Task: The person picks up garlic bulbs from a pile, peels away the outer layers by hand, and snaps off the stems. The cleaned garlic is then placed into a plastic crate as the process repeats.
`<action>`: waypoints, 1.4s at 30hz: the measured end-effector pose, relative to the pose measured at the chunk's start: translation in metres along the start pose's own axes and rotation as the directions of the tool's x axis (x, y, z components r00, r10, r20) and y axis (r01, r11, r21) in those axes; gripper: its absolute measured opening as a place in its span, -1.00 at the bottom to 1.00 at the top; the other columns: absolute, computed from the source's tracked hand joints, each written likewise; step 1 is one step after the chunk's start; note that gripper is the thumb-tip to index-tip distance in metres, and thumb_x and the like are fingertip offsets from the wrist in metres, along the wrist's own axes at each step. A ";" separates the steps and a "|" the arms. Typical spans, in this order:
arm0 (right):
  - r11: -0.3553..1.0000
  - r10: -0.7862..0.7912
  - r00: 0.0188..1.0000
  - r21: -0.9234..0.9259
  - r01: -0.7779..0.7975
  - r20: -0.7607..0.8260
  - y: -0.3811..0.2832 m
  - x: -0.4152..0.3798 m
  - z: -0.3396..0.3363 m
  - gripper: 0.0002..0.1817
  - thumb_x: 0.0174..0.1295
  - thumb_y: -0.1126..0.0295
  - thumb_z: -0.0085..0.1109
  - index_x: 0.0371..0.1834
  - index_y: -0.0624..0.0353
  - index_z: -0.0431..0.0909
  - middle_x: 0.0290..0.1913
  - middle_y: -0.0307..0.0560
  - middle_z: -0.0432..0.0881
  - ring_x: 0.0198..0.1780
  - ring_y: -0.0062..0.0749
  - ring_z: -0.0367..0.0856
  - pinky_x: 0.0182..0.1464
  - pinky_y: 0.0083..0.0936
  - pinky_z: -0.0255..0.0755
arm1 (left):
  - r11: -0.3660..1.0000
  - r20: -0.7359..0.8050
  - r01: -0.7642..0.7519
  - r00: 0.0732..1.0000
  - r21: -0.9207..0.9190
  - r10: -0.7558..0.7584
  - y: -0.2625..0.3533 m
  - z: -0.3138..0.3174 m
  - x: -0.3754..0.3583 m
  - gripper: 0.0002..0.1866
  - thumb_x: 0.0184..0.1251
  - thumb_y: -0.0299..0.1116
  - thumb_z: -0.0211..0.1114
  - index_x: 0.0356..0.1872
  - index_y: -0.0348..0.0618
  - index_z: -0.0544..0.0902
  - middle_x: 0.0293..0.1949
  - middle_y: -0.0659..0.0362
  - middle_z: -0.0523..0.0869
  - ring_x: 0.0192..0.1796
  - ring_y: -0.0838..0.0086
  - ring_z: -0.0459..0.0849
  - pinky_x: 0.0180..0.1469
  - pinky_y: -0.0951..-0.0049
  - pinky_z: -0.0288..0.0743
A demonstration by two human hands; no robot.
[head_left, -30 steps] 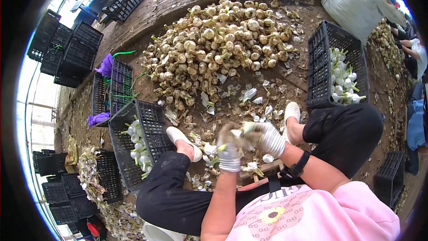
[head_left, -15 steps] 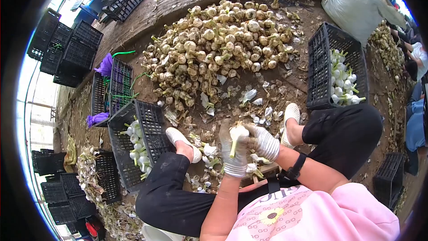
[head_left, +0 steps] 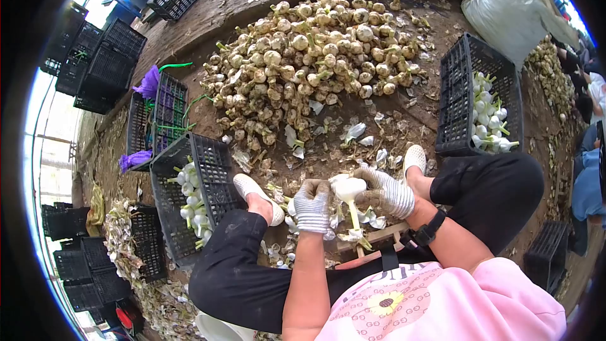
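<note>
Both my hands wear striped, soiled gloves. A white garlic bulb [head_left: 348, 188] with a green stem pointing down hangs between them. My right hand [head_left: 386, 193] is closed on the bulb from its right side. My left hand [head_left: 312, 205] is just left of the bulb with its fingers curled inward; whether they hold anything is hidden. Beyond my hands lies a big heap of dirty garlic bulbs [head_left: 315, 50]. Peeled skins and stems [head_left: 355, 131] litter the ground around my feet.
A black crate [head_left: 218, 177] with white bulbs stands by my left knee, and another crate [head_left: 454, 101] with bulbs stands beyond my right knee. A white sack [head_left: 505, 16] is at the upper right. Stacked crates [head_left: 110, 66] stand at left. A person in blue [head_left: 587, 183] is at far right.
My hands have moved apart. The bulb has shifted slightly right with my right hand, its stem now pointing down, and my left hand has moved left away from it.
</note>
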State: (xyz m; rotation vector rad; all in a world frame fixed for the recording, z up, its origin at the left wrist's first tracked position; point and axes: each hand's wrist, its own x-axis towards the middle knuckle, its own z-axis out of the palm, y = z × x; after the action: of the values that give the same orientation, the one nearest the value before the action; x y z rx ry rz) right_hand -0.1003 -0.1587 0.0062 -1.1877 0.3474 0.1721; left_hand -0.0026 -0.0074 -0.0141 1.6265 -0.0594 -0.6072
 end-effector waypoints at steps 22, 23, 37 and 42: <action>0.976 0.128 0.990 0.169 -0.136 0.061 0.007 0.001 0.007 -0.66 0.22 0.23 0.15 -0.03 0.20 0.49 -0.46 -0.32 0.53 -0.46 -0.70 0.44 -0.47 -0.76 0.26 | 0.975 -0.018 -0.188 0.982 -0.116 0.187 0.013 -0.006 -0.012 -0.88 0.25 -0.41 0.25 -0.34 -0.23 0.52 -0.49 0.26 0.55 -0.42 0.63 0.47 -0.36 0.61 0.39; 0.966 0.145 0.985 0.203 -0.160 0.090 0.000 -0.002 0.010 -0.60 0.19 0.20 0.18 0.01 0.20 0.46 -0.44 -0.32 0.53 -0.48 -0.71 0.42 -0.49 -0.77 0.24 | 0.958 -0.075 -0.174 0.984 -0.228 0.161 0.012 -0.016 -0.004 -0.86 0.26 -0.37 0.25 -0.32 -0.22 0.51 -0.49 0.25 0.55 -0.41 0.61 0.49 -0.32 0.58 0.43; 0.981 0.178 0.983 0.076 -0.181 0.045 0.003 0.000 -0.009 -0.69 0.30 0.23 0.03 0.03 0.12 0.44 -0.37 -0.30 0.55 -0.47 -0.75 0.43 -0.50 -0.77 0.26 | 0.612 0.242 -0.052 0.942 0.789 -0.232 0.016 -0.026 -0.004 -0.52 -0.17 -0.27 0.52 -0.22 -0.26 0.54 -0.08 -0.02 0.56 -0.10 0.35 0.55 -0.09 0.41 0.48; 0.970 0.236 0.969 0.072 -0.231 -0.068 0.005 0.007 -0.007 -0.83 0.28 0.36 0.04 -0.14 0.19 0.48 -0.41 -0.29 0.52 -0.46 -0.71 0.44 -0.48 -0.73 0.30 | 0.799 0.288 -0.454 0.887 0.395 0.362 0.008 -0.015 -0.009 -0.36 -0.20 -0.44 0.52 0.01 -0.24 0.44 0.03 0.01 0.48 -0.03 0.37 0.51 -0.01 0.42 0.46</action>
State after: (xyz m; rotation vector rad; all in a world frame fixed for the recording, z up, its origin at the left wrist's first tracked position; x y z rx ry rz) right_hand -0.0965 -0.1634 -0.0032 -1.0907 0.5563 0.3188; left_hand -0.0016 0.0086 -0.0030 1.9169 -0.7387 -0.4282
